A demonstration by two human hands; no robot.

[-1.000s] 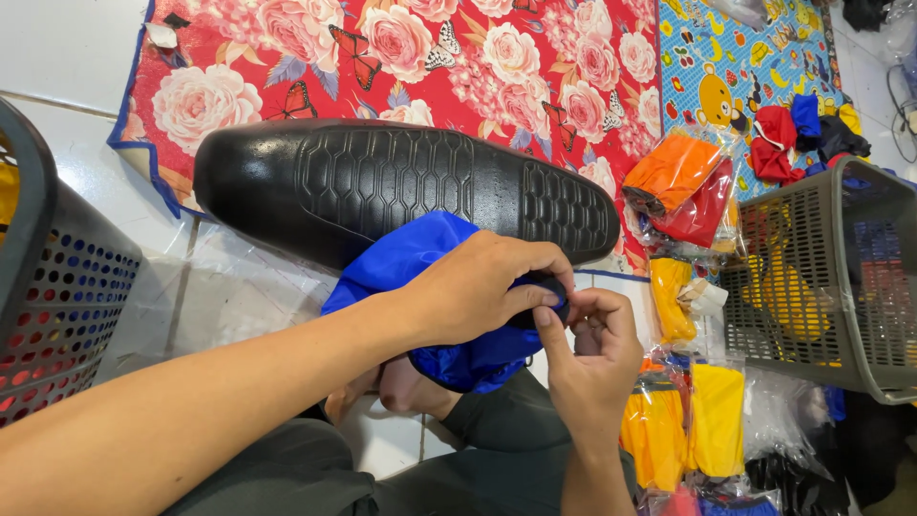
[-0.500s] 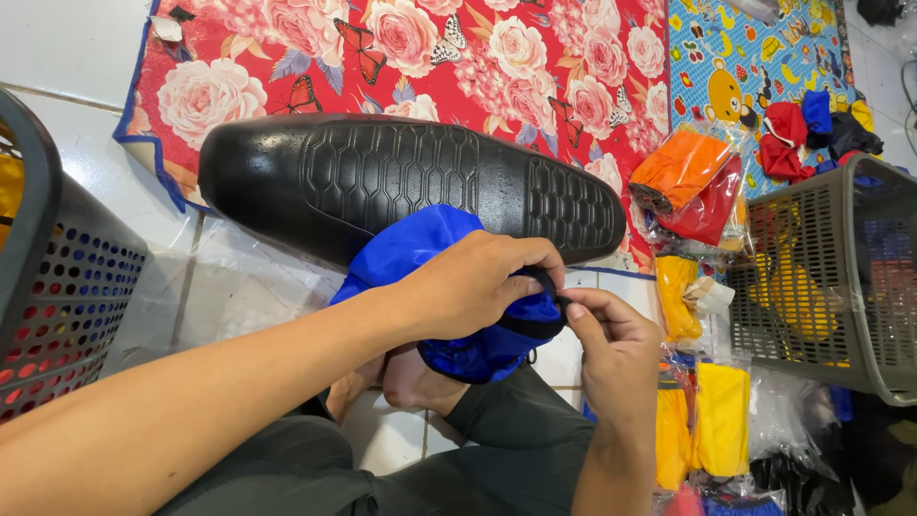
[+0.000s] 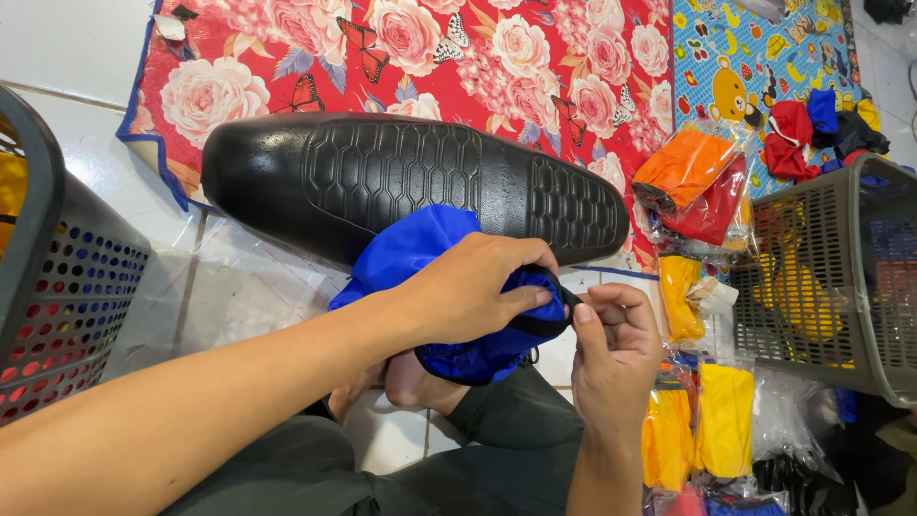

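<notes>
Below the black shoe sole (image 3: 420, 186), over the person's lap, both hands work a bundle of blue cloth (image 3: 435, 287). From the lower left the left hand (image 3: 468, 291) reaches across and closes around the bundle, fingers curled over its top and thumb pressed against its right end, where a darker edge of the fabric shows. Coming up from the bottom, the right hand (image 3: 616, 349) has its thumb and fingertips pinched on that same dark end, just beside the left thumb. So both hands are shut on the cloth, and the two thumbs nearly touch.

The cloth bulges out above the left hand and overlaps the lower edge of the shoe sole, which lies on its side with the patterned tread facing up. Part of the sole rests on a red mat with roses and butterflies (image 3: 401, 48), and to the right of it lies a blue mat with cartoon animals (image 3: 755, 57). At the left edge stands a dark basket with round holes (image 3: 67, 287). Another, a grey basket (image 3: 831, 277), sits on the right. Between it and the hands lie clear bags of orange, red and yellow cloth (image 3: 693, 186), and more yellow ones (image 3: 721, 420) lie near the right wrist.
</notes>
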